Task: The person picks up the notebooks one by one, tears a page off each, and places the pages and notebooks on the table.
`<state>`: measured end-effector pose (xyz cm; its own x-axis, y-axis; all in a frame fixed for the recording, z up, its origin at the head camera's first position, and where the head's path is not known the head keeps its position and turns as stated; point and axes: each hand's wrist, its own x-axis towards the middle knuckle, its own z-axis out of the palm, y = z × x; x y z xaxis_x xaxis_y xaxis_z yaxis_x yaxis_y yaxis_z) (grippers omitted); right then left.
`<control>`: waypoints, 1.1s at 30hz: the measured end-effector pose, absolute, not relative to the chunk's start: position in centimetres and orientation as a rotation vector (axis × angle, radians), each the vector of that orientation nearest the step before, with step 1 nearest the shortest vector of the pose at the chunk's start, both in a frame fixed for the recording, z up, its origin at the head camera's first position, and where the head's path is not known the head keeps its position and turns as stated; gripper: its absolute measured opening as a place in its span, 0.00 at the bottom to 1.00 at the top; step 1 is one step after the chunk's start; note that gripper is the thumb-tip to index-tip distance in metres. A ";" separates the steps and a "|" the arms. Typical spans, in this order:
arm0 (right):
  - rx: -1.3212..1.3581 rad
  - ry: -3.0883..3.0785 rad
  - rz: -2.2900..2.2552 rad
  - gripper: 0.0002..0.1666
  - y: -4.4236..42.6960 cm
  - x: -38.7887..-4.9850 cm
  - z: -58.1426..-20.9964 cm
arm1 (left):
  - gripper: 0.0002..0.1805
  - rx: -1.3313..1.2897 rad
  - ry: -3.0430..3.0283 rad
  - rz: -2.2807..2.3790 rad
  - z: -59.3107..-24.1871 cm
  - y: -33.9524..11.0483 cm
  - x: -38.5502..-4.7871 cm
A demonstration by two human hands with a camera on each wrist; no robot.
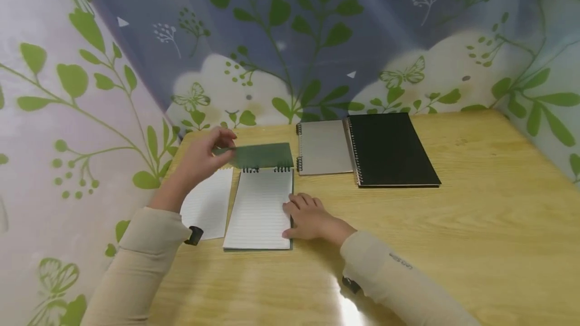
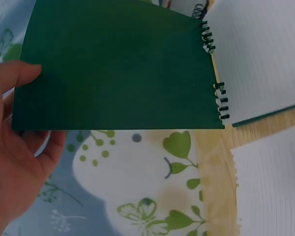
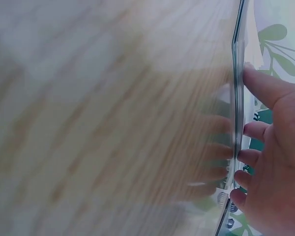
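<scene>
A spiral notebook [image 1: 260, 213] lies with its lined white page showing and its dark green cover [image 1: 265, 156] raised beyond the ring binding. My left hand [image 1: 199, 157] pinches the far left part of that cover; in the left wrist view the thumb lies on the cover's green face [image 2: 123, 69] and other fingers are behind it. My right hand [image 1: 310, 219] rests at the notebook's right edge, fingers spread. In the right wrist view, the thumb and fingertips of the right hand [image 3: 278, 152] touch that edge.
A loose lined sheet [image 1: 208, 202] with a ragged torn edge lies left of the notebook. At the back are a grey spiral notebook [image 1: 325, 147] and a larger black one [image 1: 391, 150]. A patterned cloth wall [image 1: 254, 39] rises behind the wooden table [image 1: 480, 225].
</scene>
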<state>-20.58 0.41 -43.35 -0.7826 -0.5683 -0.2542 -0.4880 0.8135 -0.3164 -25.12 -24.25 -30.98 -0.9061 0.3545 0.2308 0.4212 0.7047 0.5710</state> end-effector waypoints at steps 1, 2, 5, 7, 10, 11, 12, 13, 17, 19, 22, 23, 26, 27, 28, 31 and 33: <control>-0.800 2.659 -0.349 0.45 0.5 -20.6 -43.4 | 0.17 -0.701 -2.843 -0.874 -31.0 -24.3 -24.5; -0.803 2.658 -0.368 0.44 0.6 -20.7 -43.4 | 0.17 -0.756 -2.872 -0.794 -31.1 -24.3 -23.9; -0.813 2.650 -0.470 0.40 1.1 -21.0 -43.6 | 0.18 -0.869 -2.935 -0.635 -31.9 -24.5 -22.2; -0.804 2.654 -0.554 0.36 1.7 -21.2 -43.6 | 0.19 -0.911 -2.966 -0.591 -32.6 -24.5 -21.3; -0.740 2.655 -0.683 0.34 2.6 -21.4 -43.3 | 0.21 -0.925 -3.028 -0.583 -33.7 -24.5 -20.2; -0.719 2.652 -0.721 0.35 2.8 -21.4 -43.2 | 0.22 -0.928 -3.051 -0.585 -34.1 -24.5 -19.9; -0.700 2.647 -0.749 0.37 3.0 -21.4 -43.0 | 0.23 -0.926 -3.077 -0.582 -34.5 -24.5 -19.7; -0.688 2.639 -0.772 0.39 3.2 -21.4 -42.9 | 0.25 -0.919 -3.108 -0.572 -34.8 -24.4 -19.4; -0.722 2.612 -0.849 0.43 3.3 -21.1 -42.3 | 0.33 -0.891 -3.242 -0.509 -36.5 -24.2 -18.7; -0.768 2.599 -0.876 0.41 3.1 -21.0 -42.3 | 0.37 -0.870 -3.307 -0.486 -37.3 -24.0 -18.4; -0.840 2.579 -0.867 0.41 2.9 -20.9 -42.3 | 0.42 -0.859 -3.367 -0.479 -38.4 -23.8 -18.1; -0.850 2.568 -0.841 0.40 2.8 -20.9 -42.3 | 0.43 -0.859 -3.378 -0.464 -38.7 -23.8 -18.0; -0.857 2.551 -0.762 0.39 2.5 -20.8 -42.5 | 0.45 -0.888 -3.381 -0.379 -39.7 -23.7 -17.8; -0.853 2.550 -0.742 0.38 2.4 -20.8 -42.5 | 0.45 -0.890 -3.384 -0.342 -40.0 -23.6 -17.7; -0.853 2.556 -0.718 0.37 2.3 -20.8 -42.6 | 0.45 -0.889 -3.390 -0.317 -40.3 -23.6 -17.7; -0.864 2.572 -0.616 0.35 2.1 -20.7 -42.9 | 0.45 -0.863 -3.410 -0.243 -41.0 -23.5 -17.6; -0.883 2.582 -0.555 0.34 2.0 -20.6 -43.0 | 0.45 -0.836 -3.423 -0.200 -41.3 -23.6 -17.5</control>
